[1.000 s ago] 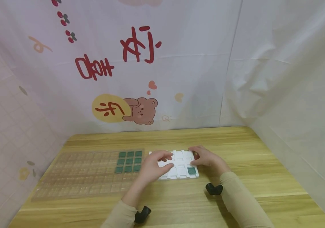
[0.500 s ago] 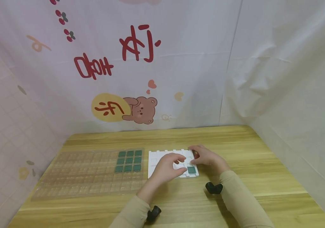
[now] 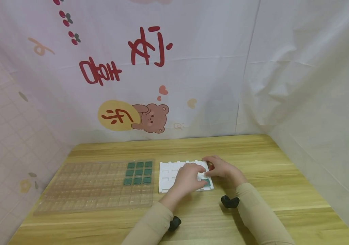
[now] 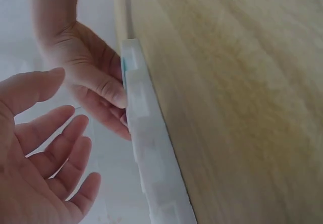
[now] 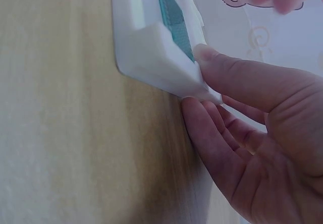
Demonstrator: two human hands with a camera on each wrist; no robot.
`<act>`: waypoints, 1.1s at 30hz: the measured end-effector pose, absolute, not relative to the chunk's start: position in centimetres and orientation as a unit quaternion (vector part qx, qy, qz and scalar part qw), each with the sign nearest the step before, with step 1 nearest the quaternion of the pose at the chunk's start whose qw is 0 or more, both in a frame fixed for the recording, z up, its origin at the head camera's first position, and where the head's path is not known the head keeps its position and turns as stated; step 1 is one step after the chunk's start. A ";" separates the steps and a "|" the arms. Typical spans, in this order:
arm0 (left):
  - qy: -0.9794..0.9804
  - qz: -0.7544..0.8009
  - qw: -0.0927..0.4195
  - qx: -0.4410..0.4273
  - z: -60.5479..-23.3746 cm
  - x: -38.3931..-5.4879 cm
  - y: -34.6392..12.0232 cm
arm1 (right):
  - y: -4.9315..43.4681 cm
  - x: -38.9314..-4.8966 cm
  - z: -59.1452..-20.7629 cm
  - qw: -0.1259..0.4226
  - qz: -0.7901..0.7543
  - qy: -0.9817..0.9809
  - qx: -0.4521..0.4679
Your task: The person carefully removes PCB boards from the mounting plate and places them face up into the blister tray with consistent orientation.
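A white compartment tray [image 3: 165, 173] lies on the table, with one green square chip [image 3: 206, 182] in its near right compartment. In the right wrist view the same green chip [image 5: 174, 19] lies inside the tray's raised walls. My right hand [image 3: 221, 169] grips the tray's right end, thumb on the top edge and fingers against the side. My left hand [image 3: 189, 178] hovers over the tray's right half, its thumb close to the chip in the head view. In the left wrist view the left hand [image 4: 38, 148] has loosely bent, spread fingers with nothing between them, apart from the tray.
To the left lies a long clear plastic tray [image 3: 85, 187] with many small compartments. Several green square chips [image 3: 138, 172] sit at its right end. The wooden table [image 3: 192, 221] ends at a printed curtain [image 3: 205, 85] behind and at the sides.
My left hand has moved right across the white tray, from its left half to near the green chip. My right hand has stayed on the tray's right end.
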State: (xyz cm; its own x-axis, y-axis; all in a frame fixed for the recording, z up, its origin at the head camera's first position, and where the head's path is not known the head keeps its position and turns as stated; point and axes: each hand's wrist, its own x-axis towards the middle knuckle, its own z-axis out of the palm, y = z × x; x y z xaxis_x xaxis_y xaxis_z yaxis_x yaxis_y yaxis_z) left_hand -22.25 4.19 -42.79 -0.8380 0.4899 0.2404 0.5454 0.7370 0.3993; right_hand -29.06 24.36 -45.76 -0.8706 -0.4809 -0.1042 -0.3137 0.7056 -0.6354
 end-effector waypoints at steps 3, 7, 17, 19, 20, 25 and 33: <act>-0.942 -0.186 0.059 -0.272 -43.1 -22.5 4.7 | 24.4 -29.0 -45.8 0.131 -0.314 0.915 -0.218; -0.953 -0.139 0.052 -0.265 -43.3 -22.7 5.2 | 24.3 -29.0 -45.8 0.131 -0.316 0.914 -0.219; -0.961 -0.101 0.030 -0.256 -43.3 -23.0 6.0 | 24.3 -29.2 -45.8 0.126 -0.318 0.912 -0.225; -0.962 -0.104 0.019 -0.252 -43.5 -23.1 6.1 | 24.3 -29.2 -45.8 0.128 -0.317 0.913 -0.223; -0.962 -0.107 0.015 -0.250 -43.5 -23.2 6.1 | 24.2 -29.2 -45.8 0.129 -0.317 0.913 -0.221; -0.959 -0.145 0.003 -0.245 -43.6 -23.4 6.0 | 24.2 -29.1 -45.6 0.136 -0.325 0.911 -0.215; -0.955 -0.166 0.005 -0.245 -43.7 -23.5 6.2 | 24.3 -29.1 -45.5 0.136 -0.330 0.908 -0.219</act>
State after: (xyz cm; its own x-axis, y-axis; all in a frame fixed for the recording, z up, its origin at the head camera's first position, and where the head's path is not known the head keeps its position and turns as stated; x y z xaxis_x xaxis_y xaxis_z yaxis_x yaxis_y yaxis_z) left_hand -23.47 6.17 -43.75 -0.8796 0.4671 0.0903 0.4702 0.8244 0.3151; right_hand -29.08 24.33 -45.49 -0.8672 -0.4872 -0.1028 -0.3080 0.6870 -0.6582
